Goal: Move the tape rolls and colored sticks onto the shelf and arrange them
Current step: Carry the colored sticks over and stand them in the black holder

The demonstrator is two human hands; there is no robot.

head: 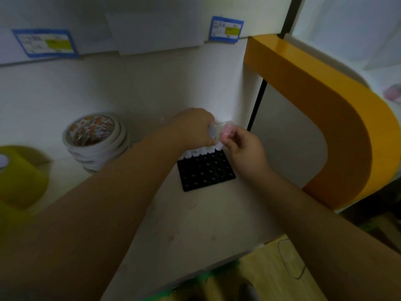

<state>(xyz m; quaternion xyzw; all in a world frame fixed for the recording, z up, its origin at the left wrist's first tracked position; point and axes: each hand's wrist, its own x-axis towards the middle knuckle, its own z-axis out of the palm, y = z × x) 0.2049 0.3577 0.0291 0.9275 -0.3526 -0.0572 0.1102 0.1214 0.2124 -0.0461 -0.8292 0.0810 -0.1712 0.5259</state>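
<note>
The white shelf (152,224) fills most of the view, and the black perforated tray (206,170) lying on it serves as the landmark. Well to the left of the tray stands a yellow tape roll (19,177), and between that roll and the tray sits a stack of white tape rolls (95,140) with a patterned top. Along the tray's far edge a row of white-capped sticks (199,152) stands in the holes; the nearer holes are unfilled.

Just above that far edge, the left hand (195,127) curls its fingers round a bluish stick (212,132), and the right hand (243,146) pinches a pink stick (226,129) at its tip. The two sticks are almost touching.

The risk, as I judge it, lies in the crowding: both hands work over the same corner, so a sleeve-less forearm or a stick end could knock the standing row askew, or a stick could miss its hole in this dim light and topple.
</note>
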